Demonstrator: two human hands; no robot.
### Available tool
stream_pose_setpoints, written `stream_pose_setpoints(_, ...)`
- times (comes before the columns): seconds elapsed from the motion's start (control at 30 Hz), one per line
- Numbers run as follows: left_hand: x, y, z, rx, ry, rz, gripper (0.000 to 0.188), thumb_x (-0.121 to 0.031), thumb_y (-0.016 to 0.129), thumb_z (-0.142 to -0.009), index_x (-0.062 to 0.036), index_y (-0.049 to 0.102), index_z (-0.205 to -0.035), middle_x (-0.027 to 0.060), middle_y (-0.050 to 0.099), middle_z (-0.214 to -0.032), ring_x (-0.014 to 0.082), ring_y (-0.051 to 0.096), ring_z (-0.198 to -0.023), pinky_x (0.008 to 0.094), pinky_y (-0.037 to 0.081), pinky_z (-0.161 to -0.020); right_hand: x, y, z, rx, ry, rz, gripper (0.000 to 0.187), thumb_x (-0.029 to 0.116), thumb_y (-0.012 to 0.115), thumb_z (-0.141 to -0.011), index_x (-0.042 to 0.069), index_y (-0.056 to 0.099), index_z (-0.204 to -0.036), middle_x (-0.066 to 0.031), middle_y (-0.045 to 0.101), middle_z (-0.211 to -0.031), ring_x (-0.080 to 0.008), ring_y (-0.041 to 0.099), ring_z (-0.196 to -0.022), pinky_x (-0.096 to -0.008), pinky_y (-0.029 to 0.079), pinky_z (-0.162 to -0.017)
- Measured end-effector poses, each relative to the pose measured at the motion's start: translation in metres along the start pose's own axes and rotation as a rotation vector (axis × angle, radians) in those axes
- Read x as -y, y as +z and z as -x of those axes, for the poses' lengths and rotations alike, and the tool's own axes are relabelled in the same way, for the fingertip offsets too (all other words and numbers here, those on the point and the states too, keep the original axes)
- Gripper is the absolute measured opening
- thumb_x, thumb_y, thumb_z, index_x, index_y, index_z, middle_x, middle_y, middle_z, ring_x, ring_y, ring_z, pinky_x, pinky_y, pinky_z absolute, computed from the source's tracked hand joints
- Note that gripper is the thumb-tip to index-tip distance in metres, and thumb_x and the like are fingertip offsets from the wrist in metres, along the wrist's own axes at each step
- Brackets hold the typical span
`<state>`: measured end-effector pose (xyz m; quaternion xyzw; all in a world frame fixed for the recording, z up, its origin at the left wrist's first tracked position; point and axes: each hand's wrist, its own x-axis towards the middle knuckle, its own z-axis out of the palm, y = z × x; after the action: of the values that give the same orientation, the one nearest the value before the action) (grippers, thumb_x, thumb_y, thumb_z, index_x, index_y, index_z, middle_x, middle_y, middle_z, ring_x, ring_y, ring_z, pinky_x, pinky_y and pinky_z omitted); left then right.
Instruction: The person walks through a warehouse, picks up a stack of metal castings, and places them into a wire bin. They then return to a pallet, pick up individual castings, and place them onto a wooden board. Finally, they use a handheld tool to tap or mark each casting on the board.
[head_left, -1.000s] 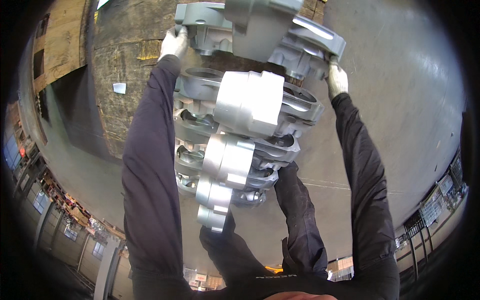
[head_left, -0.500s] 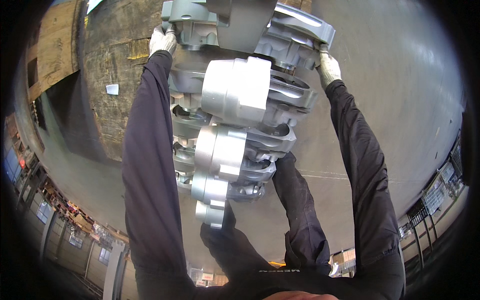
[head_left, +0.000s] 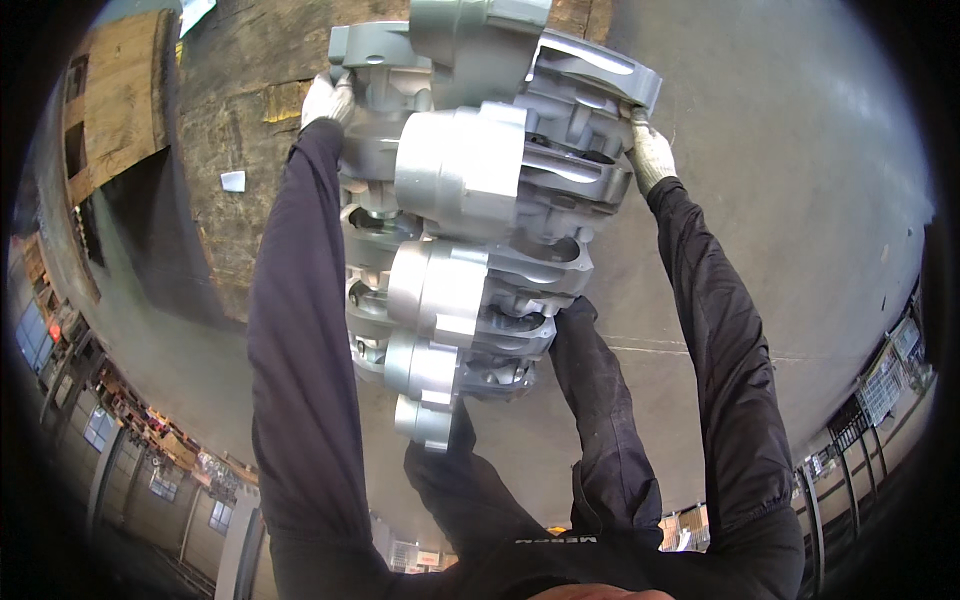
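A large silver-grey metal casting is held out at the far end of my reach, above a stack of similar castings. Its wide round body is in the middle, with a ribbed part reaching out on each side. My left hand, in a white work glove, grips its left end. On the right end, my gloved right hand is closed, fingers partly hidden behind the metal. The upper casting overlaps the topmost one of the stack in this view; whether they touch, I cannot tell.
Worn wooden boards lie left of the stack, with a small white paper on them. A wooden pallet is farther left. Grey floor spreads to the right. My legs stand close to the stack's near end.
The held casting has come slightly nearer and closer to the stack, narrowing the gap seen between them. Both hands keep their grip and move with it.
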<state>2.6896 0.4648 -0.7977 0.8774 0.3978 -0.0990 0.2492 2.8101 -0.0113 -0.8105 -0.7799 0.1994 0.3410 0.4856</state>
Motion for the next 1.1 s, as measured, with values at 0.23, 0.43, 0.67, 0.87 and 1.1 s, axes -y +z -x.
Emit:
stream_pose_setpoints(0.23,0.006,-0.001,-0.006,0.080,0.004,-0.074,0.054,-0.047,0.051,-0.093,-0.0011,0.055,-0.121,0.0257,0.062,-0.114,0.0382,0.059,-0.110,0.0412,0.045,-0.093,-0.014,-0.005,-0.007,-0.017,-0.085,0.149,0.070,0.063,0.049,-0.090,-0.004,0.061,-0.109,-0.0049,0.057,-0.084,-0.0137,0.048,-0.074,-0.0298,0.043,-0.067)
stream_pose_setpoints(0.43,-0.036,-0.062,0.118,-0.138,-0.097,0.059,0.062,-0.042,0.053,-0.093,-0.0009,0.042,-0.137,0.0253,0.053,-0.130,0.0370,0.052,-0.121,0.0397,0.041,-0.102,-0.001,-0.007,0.011,-0.059,-0.180,0.174,0.076,0.062,0.045,-0.090,-0.003,0.053,-0.128,-0.0268,0.061,-0.117,-0.0344,0.058,-0.112,-0.0376,0.043,-0.095)
stream_pose_setpoints(0.67,-0.082,-0.170,0.446,-0.041,-0.067,0.060,0.036,-0.017,0.054,-0.093,0.0015,0.051,-0.124,0.0216,0.059,-0.111,0.0359,0.057,-0.106,0.0398,0.045,-0.092,-0.065,-0.147,0.174,-0.167,0.125,0.371,0.066,0.049,0.052,-0.092,-0.006,0.052,-0.128,-0.0268,0.054,-0.129,-0.0354,0.051,-0.123,-0.0374,0.038,-0.104)
stream_pose_setpoints(0.87,-0.140,-0.182,0.682,0.184,-0.517,0.183,0.041,-0.022,0.054,-0.093,-0.0005,0.050,-0.128,0.0224,0.057,-0.121,0.0346,0.057,-0.112,0.0391,0.045,-0.096,-0.152,-0.336,0.326,0.062,0.335,0.590,0.047,0.037,0.053,-0.092,-0.006,0.064,-0.105,-0.0172,0.071,-0.092,-0.0246,0.067,-0.087,-0.0346,0.050,-0.081)
stream_pose_setpoints(1.1,-0.218,-0.150,0.784,-0.008,-0.491,0.497,0.035,-0.026,0.053,-0.095,-0.0044,0.055,-0.123,0.0188,0.062,-0.119,0.0322,0.058,-0.113,0.0377,0.045,-0.097,-0.121,-0.441,0.356,0.089,0.291,0.170,0.041,0.028,0.051,-0.092,-0.010,0.058,-0.108,-0.0188,0.070,-0.089,-0.0236,0.068,-0.082,-0.0329,0.053,-0.078)
